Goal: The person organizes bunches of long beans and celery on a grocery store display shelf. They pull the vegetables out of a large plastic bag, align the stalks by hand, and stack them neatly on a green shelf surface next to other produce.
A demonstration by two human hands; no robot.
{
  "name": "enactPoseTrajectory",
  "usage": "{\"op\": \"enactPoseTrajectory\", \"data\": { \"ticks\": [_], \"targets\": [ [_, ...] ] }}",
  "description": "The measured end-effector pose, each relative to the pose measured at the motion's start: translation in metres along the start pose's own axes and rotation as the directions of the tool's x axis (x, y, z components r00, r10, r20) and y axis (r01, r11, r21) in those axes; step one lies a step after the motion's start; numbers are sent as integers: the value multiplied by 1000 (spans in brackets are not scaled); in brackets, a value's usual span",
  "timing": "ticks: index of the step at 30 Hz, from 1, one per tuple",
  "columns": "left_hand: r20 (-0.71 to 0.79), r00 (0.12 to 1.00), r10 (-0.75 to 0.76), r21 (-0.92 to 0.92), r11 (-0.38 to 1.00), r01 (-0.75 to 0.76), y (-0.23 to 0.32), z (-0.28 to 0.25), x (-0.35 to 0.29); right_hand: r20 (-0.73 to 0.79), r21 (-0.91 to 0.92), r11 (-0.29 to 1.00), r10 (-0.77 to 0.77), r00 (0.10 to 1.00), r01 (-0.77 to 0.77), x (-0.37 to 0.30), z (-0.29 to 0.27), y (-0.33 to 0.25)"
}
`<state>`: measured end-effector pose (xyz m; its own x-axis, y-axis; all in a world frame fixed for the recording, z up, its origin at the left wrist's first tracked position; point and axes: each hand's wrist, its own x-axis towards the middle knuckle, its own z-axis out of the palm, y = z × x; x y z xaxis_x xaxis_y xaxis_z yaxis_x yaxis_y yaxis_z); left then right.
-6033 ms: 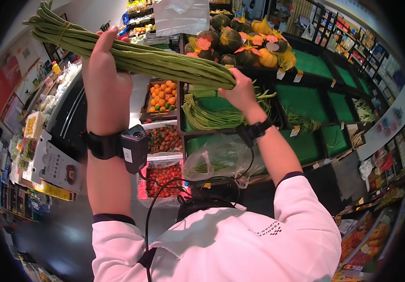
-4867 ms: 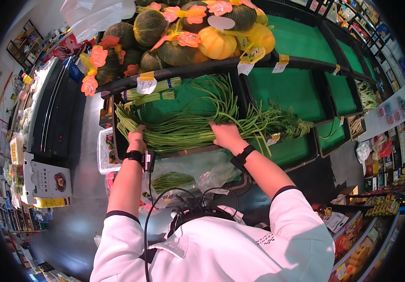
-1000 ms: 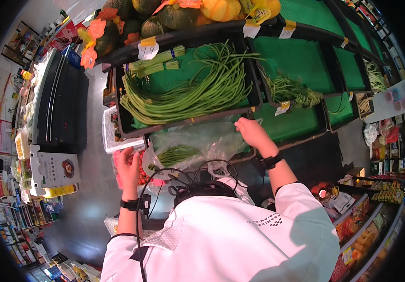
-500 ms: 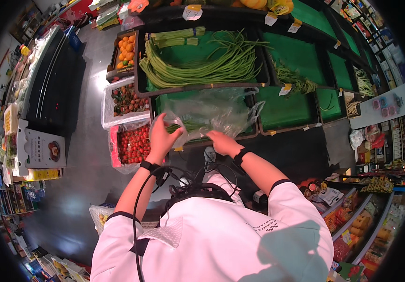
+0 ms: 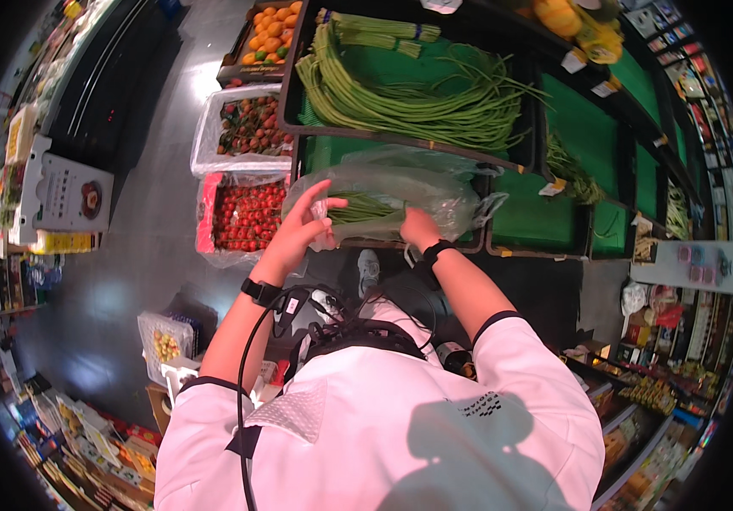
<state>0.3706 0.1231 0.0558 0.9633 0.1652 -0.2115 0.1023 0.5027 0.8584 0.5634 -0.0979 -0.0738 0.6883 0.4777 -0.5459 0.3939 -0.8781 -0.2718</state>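
Observation:
A clear plastic bag (image 5: 383,180) is spread wide over the front green-lined crate. My left hand (image 5: 297,228) holds its left side, the film bunched by the thumb and palm, while the upper fingers stretch out. My right hand (image 5: 420,228) is closed on the bag's near edge at the right; its fingertips are partly hidden. Between the hands, thin green stalks (image 5: 362,207) show through and beside the film; whether they lie in the bag or under it I cannot tell. Behind, a black crate holds long green beans (image 5: 418,111) and tied green bundles (image 5: 379,30).
On the left stand a box of cherry tomatoes (image 5: 251,213), a white foam box of dark red fruit (image 5: 251,123) and a carton of oranges (image 5: 273,32). More green-lined crates (image 5: 530,211) run right. A cable (image 5: 247,375) hangs along my left arm.
The view has shifted, placing the crates farther right. My right hand has closed into a fist on the bag, and more green stalks show between my hands. The left fingers have spread.

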Motion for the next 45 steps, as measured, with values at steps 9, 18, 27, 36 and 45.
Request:
{"op": "enactPoseTrajectory", "data": {
  "ticks": [9, 18, 27, 36, 45],
  "targets": [
    [-177, 981, 73, -72, 994, -86, 27, 4, -3, 253, -292, 955, 33, 967, 44, 50, -7, -23],
    [-416, 907, 65, -51, 994, -95, 28, 9, -17, 424, -58, 821, -495, 759, 568, 65, 12, -132],
    [-505, 861, 57, 38, 998, -44, 35, 14, -31, 199, 127, 653, -754, 626, 746, 96, 80, -158],
    [-549, 834, 50, 63, 998, -18, 24, 12, -46, 116, 233, 604, -795, 595, 762, 82, 99, -172],
    [-533, 844, 63, 98, 995, -12, 23, 15, -51, 94, 386, 570, -807, 583, 726, 68, 100, -178]
  ]
}}
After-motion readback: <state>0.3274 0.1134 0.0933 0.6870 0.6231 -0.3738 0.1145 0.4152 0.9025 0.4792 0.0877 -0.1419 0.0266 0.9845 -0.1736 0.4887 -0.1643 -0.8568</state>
